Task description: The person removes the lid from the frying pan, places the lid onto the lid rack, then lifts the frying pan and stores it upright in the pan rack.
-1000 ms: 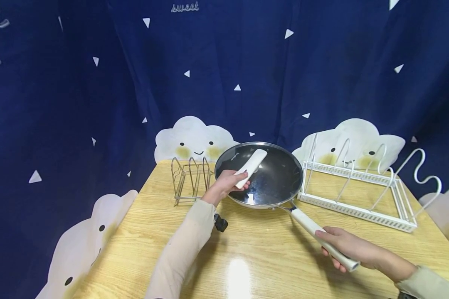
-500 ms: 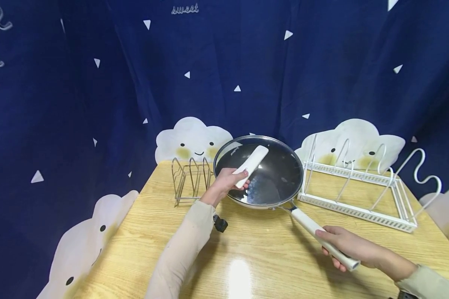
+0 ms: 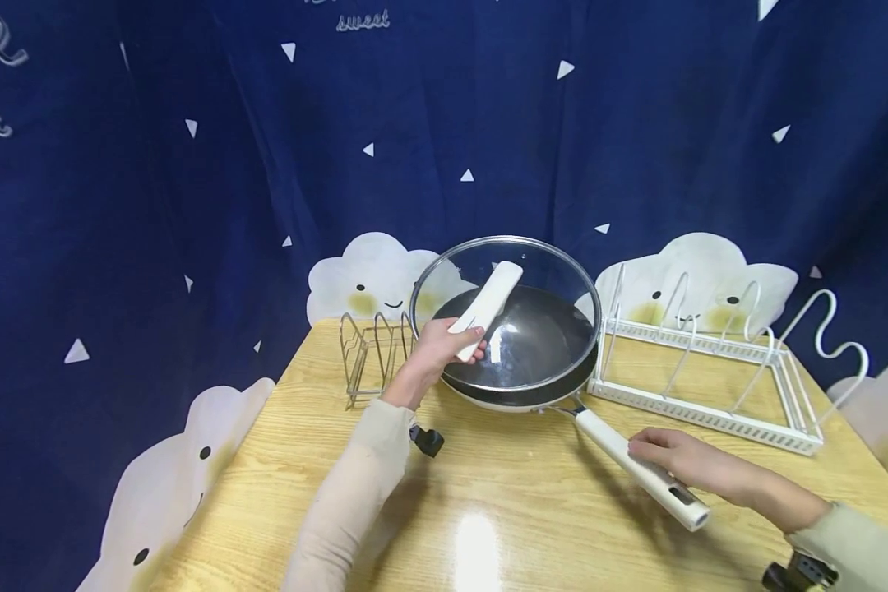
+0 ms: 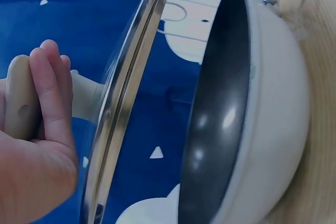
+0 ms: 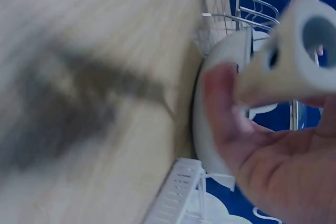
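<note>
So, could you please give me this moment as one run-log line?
left hand: grips lid handle, lid tilted above pan | right hand: on pan handle | pan: on table

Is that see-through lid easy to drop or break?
The glass lid probably stays stiff and could crack if dropped, since it looks like clear glass with a metal rim. The left hand grips only one end of its long white handle, so the tilted lid likely pulls downward.

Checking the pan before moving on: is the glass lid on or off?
Off: left hand holds the glass lid tilted above the pan, gap visible.
</note>
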The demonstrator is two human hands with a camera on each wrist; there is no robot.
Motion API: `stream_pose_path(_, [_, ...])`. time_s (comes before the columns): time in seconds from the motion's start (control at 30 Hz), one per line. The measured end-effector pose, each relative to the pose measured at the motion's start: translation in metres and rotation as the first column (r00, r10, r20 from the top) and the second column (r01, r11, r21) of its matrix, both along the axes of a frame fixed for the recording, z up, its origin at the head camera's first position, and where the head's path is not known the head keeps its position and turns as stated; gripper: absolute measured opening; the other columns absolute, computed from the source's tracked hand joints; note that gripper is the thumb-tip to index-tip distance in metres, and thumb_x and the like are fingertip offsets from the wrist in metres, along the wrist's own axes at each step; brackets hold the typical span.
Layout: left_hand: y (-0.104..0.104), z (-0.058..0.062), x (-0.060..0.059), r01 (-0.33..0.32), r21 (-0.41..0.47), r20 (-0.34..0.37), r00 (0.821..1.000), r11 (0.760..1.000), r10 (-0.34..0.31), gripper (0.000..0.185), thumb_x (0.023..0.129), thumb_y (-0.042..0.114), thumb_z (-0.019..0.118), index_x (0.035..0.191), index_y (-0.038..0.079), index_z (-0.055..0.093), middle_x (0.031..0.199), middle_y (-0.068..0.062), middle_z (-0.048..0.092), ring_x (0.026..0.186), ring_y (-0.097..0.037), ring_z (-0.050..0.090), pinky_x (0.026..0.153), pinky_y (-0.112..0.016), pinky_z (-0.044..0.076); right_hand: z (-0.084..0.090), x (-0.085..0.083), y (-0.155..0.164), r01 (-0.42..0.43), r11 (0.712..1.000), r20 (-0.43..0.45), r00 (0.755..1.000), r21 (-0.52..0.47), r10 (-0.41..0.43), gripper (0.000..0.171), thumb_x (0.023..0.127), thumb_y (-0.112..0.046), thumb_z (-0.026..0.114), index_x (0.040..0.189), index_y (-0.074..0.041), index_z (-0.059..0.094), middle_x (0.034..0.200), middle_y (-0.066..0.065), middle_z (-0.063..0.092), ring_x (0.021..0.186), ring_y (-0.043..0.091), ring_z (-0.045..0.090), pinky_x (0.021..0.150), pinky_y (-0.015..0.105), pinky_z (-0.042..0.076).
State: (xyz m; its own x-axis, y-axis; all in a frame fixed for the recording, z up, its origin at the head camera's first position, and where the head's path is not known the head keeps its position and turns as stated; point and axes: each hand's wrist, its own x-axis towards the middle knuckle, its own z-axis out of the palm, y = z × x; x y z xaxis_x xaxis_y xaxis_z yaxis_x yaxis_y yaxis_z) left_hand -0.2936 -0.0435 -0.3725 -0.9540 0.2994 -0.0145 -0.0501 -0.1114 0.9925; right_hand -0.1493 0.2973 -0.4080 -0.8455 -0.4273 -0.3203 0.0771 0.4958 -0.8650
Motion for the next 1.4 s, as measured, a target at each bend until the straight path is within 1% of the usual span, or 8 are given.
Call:
stream_pose_path(0.07, [-0.004,0.005,0.003,-0.012,0.002,-0.019,1.0,1.0,0.012,0.026,0.088,0.0,0.062,0.108,-0.014,0.054,0.073,-0.014,0.065,0.056,-0.014,0.062,0.051,-0.022,0.053,0.006,-0.003,0.0,0.008,0.998,-0.056,0.998,0.062,-0.005,0.041,0.101,-0.027,0.042,0.119,0.01,0.049,0.093,0.011,0.057,0.083,0.023,0.056,0.066,0.033,0.049])
stream_pose_path(0.27, [-0.017,0.016,0.014,-0.05,0.021,-0.091,0.995,0.999,0.052,0.027,0.087,-0.001,0.063,0.108,-0.015,0.055,0.071,-0.012,0.065,0.055,-0.013,0.063,0.052,-0.023,0.053,0.024,-0.012,0.0,0.052,0.987,-0.13,0.991,0.152,-0.033,0.043,0.099,-0.026,0.047,0.121,0.011,0.047,0.114,0.02,0.056,0.105,0.034,0.054,0.077,0.039,0.053])
stream_pose_path(0.43, [-0.027,0.022,0.023,-0.073,0.042,-0.147,0.986,0.996,0.078,0.03,0.088,-0.001,0.063,0.112,-0.015,0.054,0.071,-0.011,0.066,0.056,-0.014,0.064,0.054,-0.027,0.055,0.04,-0.022,-0.004,0.047,0.981,-0.204,0.979,0.187,-0.008,0.042,0.1,-0.026,0.047,0.119,0.011,0.049,0.115,0.021,0.056,0.104,0.033,0.055,0.08,0.043,0.052])
stream_pose_path(0.6, [-0.037,0.027,0.029,-0.099,0.085,-0.196,0.974,0.991,0.114,0.029,0.087,-0.003,0.061,0.111,-0.017,0.053,0.069,-0.01,0.065,0.054,-0.014,0.064,0.05,-0.024,0.054,0.054,-0.032,-0.013,0.046,0.974,-0.264,0.964,0.221,0.015,0.042,0.099,-0.029,0.048,0.117,0.009,0.052,0.111,0.017,0.059,0.101,0.03,0.057,0.078,0.04,0.052])
stream_pose_path(0.7, [-0.045,0.031,0.032,-0.134,0.082,-0.23,0.962,0.988,0.15,0.028,0.086,-0.004,0.062,0.109,-0.018,0.053,0.07,-0.017,0.065,0.053,-0.014,0.064,0.049,-0.025,0.054,0.061,-0.035,-0.02,0.047,0.976,-0.286,0.958,0.215,0.017,0.042,0.099,-0.028,0.048,0.118,0.009,0.052,0.111,0.017,0.059,0.102,0.029,0.056,0.079,0.038,0.051])
stream_pose_path(0.9, [-0.058,0.038,0.037,-0.237,0.026,-0.307,0.922,0.971,0.234,0.028,0.086,0.001,0.065,0.108,-0.015,0.058,0.079,-0.028,0.064,0.055,-0.016,0.065,0.056,-0.031,0.056,0.073,-0.043,-0.034,0.039,0.981,-0.28,0.96,0.192,0.016,0.043,0.1,-0.03,0.047,0.12,0.008,0.051,0.117,0.02,0.056,0.104,0.029,0.054,0.08,0.039,0.051])
stream_pose_path(1.23, [-0.072,0.039,0.042,-0.386,-0.039,-0.408,0.848,0.922,0.338,0.028,0.086,0.002,0.067,0.108,-0.013,0.06,0.081,-0.025,0.066,0.055,-0.018,0.066,0.057,-0.034,0.057,0.091,-0.06,-0.068,0.025,0.971,-0.318,0.946,0.239,0.054,0.041,0.098,-0.028,0.05,0.12,0.006,0.052,0.105,0.013,0.06,0.092,0.025,0.055,0.071,0.034,0.05])
stream_pose_path(1.4, [-0.077,0.038,0.043,-0.422,-0.055,-0.472,0.81,0.905,0.349,0.024,0.085,0.004,0.067,0.103,-0.012,0.061,0.081,-0.026,0.066,0.063,-0.038,0.067,0.058,-0.039,0.057,0.099,-0.068,-0.095,0.001,0.972,-0.27,0.961,0.234,0.064,0.044,0.097,-0.03,0.051,0.123,0.006,0.05,0.103,0.013,0.059,0.086,0.021,0.056,0.069,0.032,0.049])
